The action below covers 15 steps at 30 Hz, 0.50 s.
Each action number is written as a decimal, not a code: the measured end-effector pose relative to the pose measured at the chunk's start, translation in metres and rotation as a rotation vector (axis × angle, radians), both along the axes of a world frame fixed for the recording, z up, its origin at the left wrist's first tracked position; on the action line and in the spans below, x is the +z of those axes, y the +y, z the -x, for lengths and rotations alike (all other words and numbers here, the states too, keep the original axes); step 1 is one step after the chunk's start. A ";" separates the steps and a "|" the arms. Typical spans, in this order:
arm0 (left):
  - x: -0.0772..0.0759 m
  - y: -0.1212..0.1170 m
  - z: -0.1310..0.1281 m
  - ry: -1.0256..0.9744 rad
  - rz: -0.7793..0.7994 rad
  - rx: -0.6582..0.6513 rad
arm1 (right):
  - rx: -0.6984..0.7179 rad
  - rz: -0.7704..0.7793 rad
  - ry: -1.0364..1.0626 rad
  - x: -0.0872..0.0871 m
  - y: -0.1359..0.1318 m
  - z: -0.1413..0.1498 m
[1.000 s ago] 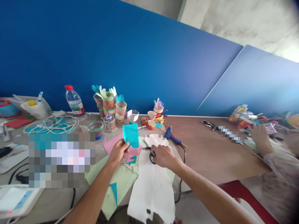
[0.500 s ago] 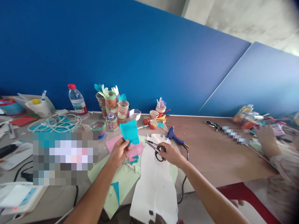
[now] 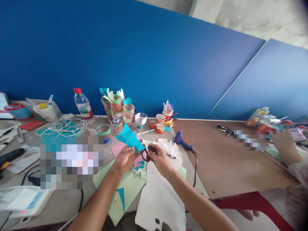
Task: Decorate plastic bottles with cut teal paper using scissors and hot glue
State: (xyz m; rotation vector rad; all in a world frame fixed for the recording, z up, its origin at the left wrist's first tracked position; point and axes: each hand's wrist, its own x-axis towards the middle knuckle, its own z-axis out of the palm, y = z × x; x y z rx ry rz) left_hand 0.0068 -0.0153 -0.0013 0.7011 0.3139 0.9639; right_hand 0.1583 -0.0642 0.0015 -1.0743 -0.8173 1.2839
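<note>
My left hand (image 3: 125, 158) pinches a piece of blue paper (image 3: 129, 137) by its lower corner, with the sheet tilted up to the left. My right hand (image 3: 160, 158) grips scissors (image 3: 145, 150) by their black handles. The blades point up and away, right beside the paper's edge; whether they touch it I cannot tell. Below both hands lie a pink sheet (image 3: 117, 148), a light green sheet (image 3: 108, 183) with blue and green scraps, and a large white sheet (image 3: 161, 189) with ragged edges. A black pen (image 3: 170, 155) rests on the white sheet.
A blue glue gun (image 3: 182, 141) with a black cord lies to the right. Behind are paper cups (image 3: 160, 118), decorated jars (image 3: 116, 107) and a bottle (image 3: 83, 104). Coiled white cable (image 3: 62, 127) is at left. Another person's hand (image 3: 285, 142) is at far right.
My right hand brought the scissors left to the blue paper. My left hand turned the paper to a slant. A pen now shows on the white sheet.
</note>
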 end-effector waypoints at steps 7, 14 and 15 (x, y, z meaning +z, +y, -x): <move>0.000 0.003 0.001 0.034 0.032 0.009 | 0.120 -0.023 -0.114 -0.002 0.014 0.013; -0.013 0.011 -0.001 0.025 0.106 0.181 | -0.149 -0.359 -1.283 -0.005 0.010 0.025; -0.015 0.012 -0.001 0.019 0.111 0.203 | -0.176 -0.382 -1.420 -0.003 0.009 0.026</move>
